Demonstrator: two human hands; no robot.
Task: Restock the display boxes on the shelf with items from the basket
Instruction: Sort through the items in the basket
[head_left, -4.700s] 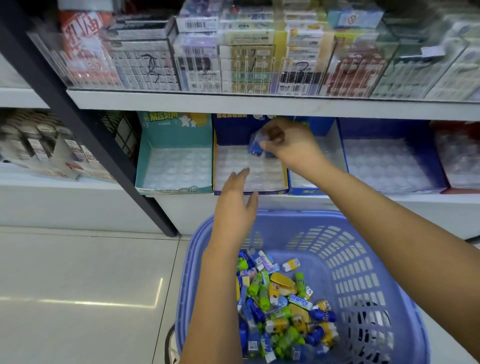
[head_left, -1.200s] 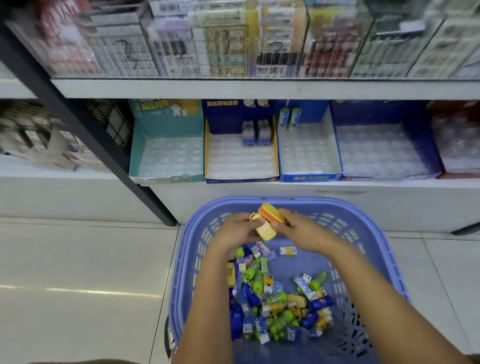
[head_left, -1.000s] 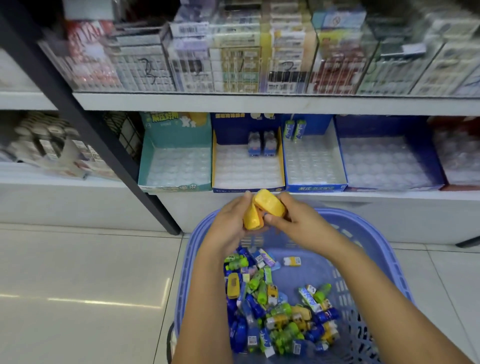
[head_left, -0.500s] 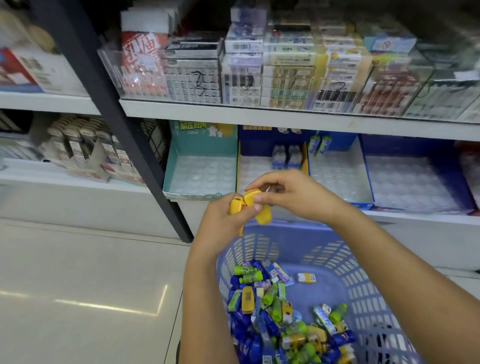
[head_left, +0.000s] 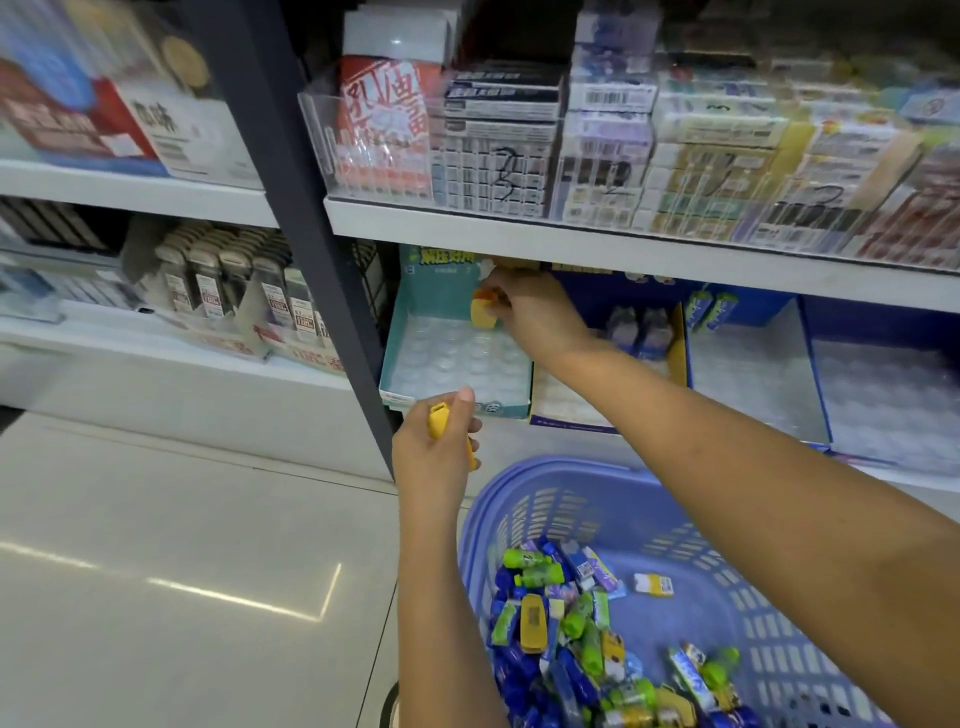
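Risk: tip-over at the back row of the teal box.
Right hand (head_left: 530, 312) pinched a yellow item (head_left: 483, 312) over the rear of the teal display box (head_left: 447, 358); if it missed a tray dimple, it could topple on release. Left hand (head_left: 431, 457) gripped a second yellow item (head_left: 437, 418) near the box front, above the basket (head_left: 519, 483). Half a second earlier, both items were together over the basket.

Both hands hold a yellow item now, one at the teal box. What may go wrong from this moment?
1. The left hand grips the spare yellow item apparently outside the basket, above the floor; a slip would likely drop it there.
2. The right hand holds the yellow item at the back of the teal box; its forearm passes near the two blue items next door and might tip them.
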